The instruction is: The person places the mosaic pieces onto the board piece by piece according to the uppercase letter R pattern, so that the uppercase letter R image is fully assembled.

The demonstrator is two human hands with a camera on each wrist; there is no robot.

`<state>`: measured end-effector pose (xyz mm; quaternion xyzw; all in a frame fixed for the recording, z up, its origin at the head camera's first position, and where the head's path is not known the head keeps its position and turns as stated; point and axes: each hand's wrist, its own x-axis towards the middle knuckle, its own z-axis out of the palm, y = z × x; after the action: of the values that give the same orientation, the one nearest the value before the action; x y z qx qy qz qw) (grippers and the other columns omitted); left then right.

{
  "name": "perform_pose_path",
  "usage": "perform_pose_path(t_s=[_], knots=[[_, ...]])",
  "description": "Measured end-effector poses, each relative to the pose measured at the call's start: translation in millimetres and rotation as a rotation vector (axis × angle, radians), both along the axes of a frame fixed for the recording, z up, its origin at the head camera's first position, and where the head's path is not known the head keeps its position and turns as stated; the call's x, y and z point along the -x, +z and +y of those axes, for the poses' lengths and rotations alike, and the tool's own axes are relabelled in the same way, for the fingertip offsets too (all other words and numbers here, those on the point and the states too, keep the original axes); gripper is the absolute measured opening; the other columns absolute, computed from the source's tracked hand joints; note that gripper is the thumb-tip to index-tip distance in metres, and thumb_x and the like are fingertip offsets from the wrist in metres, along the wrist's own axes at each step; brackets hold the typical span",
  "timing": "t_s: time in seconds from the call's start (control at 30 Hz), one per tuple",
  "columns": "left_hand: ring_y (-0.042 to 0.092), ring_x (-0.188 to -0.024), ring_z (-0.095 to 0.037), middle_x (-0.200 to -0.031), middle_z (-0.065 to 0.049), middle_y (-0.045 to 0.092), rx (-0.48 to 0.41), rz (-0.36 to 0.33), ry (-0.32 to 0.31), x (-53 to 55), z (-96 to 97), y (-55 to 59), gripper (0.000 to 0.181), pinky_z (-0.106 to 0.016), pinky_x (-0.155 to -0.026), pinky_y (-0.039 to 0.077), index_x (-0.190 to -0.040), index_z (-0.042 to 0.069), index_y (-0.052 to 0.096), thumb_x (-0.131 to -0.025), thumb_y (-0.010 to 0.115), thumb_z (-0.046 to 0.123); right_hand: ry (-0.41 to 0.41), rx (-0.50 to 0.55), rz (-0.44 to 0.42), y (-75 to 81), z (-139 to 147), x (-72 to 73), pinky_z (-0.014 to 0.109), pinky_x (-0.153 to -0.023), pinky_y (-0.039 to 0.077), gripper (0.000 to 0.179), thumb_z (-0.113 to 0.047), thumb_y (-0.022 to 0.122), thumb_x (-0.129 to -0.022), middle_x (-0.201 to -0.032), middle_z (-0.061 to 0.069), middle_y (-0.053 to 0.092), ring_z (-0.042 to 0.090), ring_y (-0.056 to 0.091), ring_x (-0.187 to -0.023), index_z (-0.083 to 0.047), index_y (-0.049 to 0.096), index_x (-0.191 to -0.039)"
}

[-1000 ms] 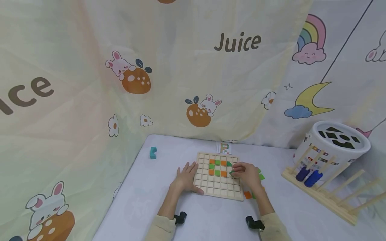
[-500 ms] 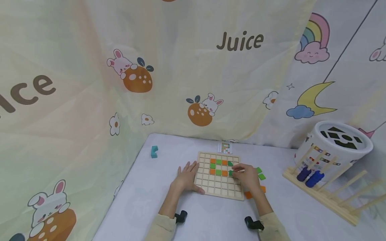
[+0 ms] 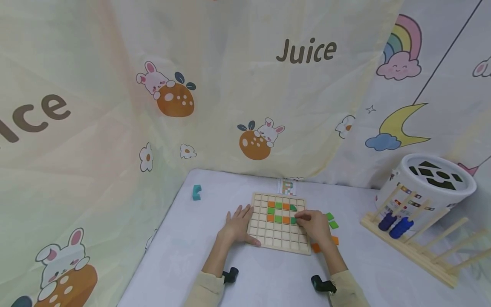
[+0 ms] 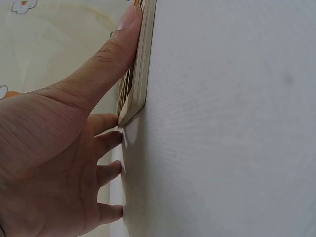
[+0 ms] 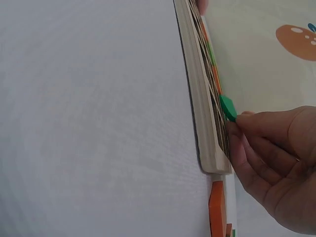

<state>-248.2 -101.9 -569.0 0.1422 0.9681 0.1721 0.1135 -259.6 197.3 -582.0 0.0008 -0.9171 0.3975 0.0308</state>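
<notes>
Right hand (image 3: 314,224): grip narrow, pinching dark-green piece (image 5: 227,107) over grid board (image 3: 276,238), beside orange tile (image 3: 286,220). Change: piece shows broader in head view than second ago; placement judged under way, unfinished. Left hand (image 3: 235,227): unmoved, fingers spread, at board's left edge.

Two bare hands, one left (image 3: 235,228) and one right (image 3: 315,224), share a white-covered table (image 3: 176,256) with one square, pale wooden grid board (image 3: 281,244). Flat square orange tiles (image 3: 270,218) number four on the board and at least two beside it, the right forearm partly covering that spot. Flat light-green tiles (image 3: 278,218) total five: three on the grid, two loose. Flat dark-green pieces (image 3: 293,207) count two, one of them pinched. Also pictured: one teal notched block (image 3: 196,192), one printed paper card (image 3: 287,187), one round white bucket (image 3: 391,183), one pale wooden peg rack (image 3: 406,249) and two blue bead stacks (image 3: 401,228).
</notes>
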Motion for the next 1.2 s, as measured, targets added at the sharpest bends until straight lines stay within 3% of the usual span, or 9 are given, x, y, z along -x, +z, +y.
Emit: perform_pose_path(t_s=[0.3,0.53,0.73,0.87,1.07,1.2], knots=[[0.017,-0.159,-0.038,-0.172,-0.011,0.026,0.012,0.011,0.001,2.9,0.1,-5.2,0.133,-0.071,-0.122,0.016,-0.165,0.010,0.030,-0.062,0.092,0.066,-0.004,0.001,-0.005,0.4,-1.9,-0.4,0.047,-0.084,0.059,0.013,-0.014,0.079,-0.093,-0.101,0.002,0.079,0.027,0.073,-0.097,-0.014,0.082,-0.105],[0.017,-0.159,-0.039,-0.172,-0.011,0.026,0.010,0.007,-0.003,1.9,0.3,-2.1,0.132,-0.072,-0.122,0.016,-0.165,0.010,0.029,-0.063,0.092,0.065,0.010,-0.011,-0.015,3.4,-3.6,-2.0,0.046,-0.083,0.059,0.013,-0.014,0.080,-0.092,-0.101,0.002,0.079,0.027,0.073,-0.097,-0.014,0.081,-0.106],[0.014,-0.160,-0.039,-0.173,-0.011,0.023,0.008,-0.007,0.000,3.7,-0.6,-4.4,0.131,-0.071,-0.123,0.013,-0.166,0.010,0.027,-0.065,0.093,0.063,0.137,-0.036,0.006,6.6,-4.5,-2.3,0.036,-0.074,0.059,0.020,-0.011,0.082,-0.090,-0.108,0.003,0.076,0.021,0.070,-0.094,-0.016,0.081,-0.110],[0.012,-0.160,-0.037,-0.174,-0.009,0.021,0.011,0.000,0.009,7.4,-0.7,-12.4,0.134,-0.070,-0.123,0.011,-0.167,0.011,0.025,-0.064,0.093,0.064,0.217,-0.098,0.020,6.9,-4.6,-0.8,0.039,-0.081,0.059,0.018,-0.013,0.081,-0.091,-0.119,0.002,0.074,0.019,0.069,-0.098,-0.014,0.083,-0.109],[0.011,-0.161,-0.035,-0.174,-0.007,0.020,0.004,0.018,0.012,14.0,-1.6,-26.4,0.137,-0.071,-0.123,0.010,-0.167,0.014,0.024,-0.061,0.092,0.068,0.227,-0.138,0.028,4.8,-2.2,-0.7,0.046,-0.089,0.059,0.019,-0.019,0.079,-0.094,-0.123,0.004,0.074,0.024,0.071,-0.103,-0.009,0.082,-0.110],[0.010,-0.161,-0.036,-0.174,-0.007,0.020,0.007,0.011,0.012,14.9,-1.8,-28.3,0.137,-0.072,-0.123,0.010,-0.167,0.014,0.024,-0.061,0.092,0.067,0.259,-0.112,0.015,5.2,-1.3,-2.5,0.050,-0.096,0.057,0.018,-0.019,0.077,-0.096,-0.125,0.007,0.073,0.030,0.069,-0.112,-0.009,0.082,-0.110]])
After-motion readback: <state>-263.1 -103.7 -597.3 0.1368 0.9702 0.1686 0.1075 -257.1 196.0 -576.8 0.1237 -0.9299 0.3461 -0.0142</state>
